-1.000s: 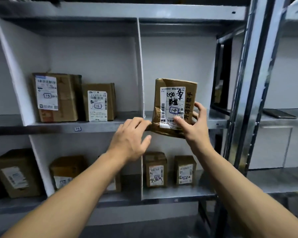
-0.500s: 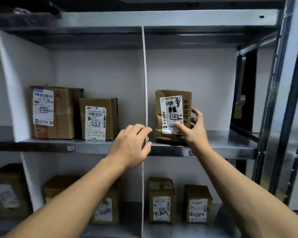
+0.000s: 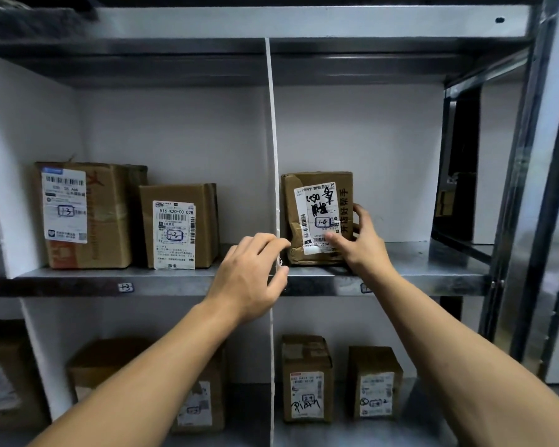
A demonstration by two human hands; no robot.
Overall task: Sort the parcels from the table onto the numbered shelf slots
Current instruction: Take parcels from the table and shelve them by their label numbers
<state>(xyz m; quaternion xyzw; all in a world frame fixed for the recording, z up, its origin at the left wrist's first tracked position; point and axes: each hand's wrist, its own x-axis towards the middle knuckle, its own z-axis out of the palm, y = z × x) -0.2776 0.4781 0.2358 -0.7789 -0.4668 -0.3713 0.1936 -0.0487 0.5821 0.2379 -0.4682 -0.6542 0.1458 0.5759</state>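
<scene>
Now the crumpled brown cardboard parcel (image 3: 317, 217) stands upright on the metal shelf (image 3: 417, 269), long axis vertical, white label (marked 1-4) facing out, just right of the white divider (image 3: 273, 156). Right hand (image 3: 362, 243) clasps its lower right side; left hand (image 3: 249, 275) hovers loosely spread. Half a second ago it sat nearer the front edge.

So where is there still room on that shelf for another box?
The widest bare patch is in the 1-4 slot, between the parcel under the right hand and the steel post. The 1-3 slot is crowded: two boxes fill it, with only a narrow gap beside the white divider.
</scene>
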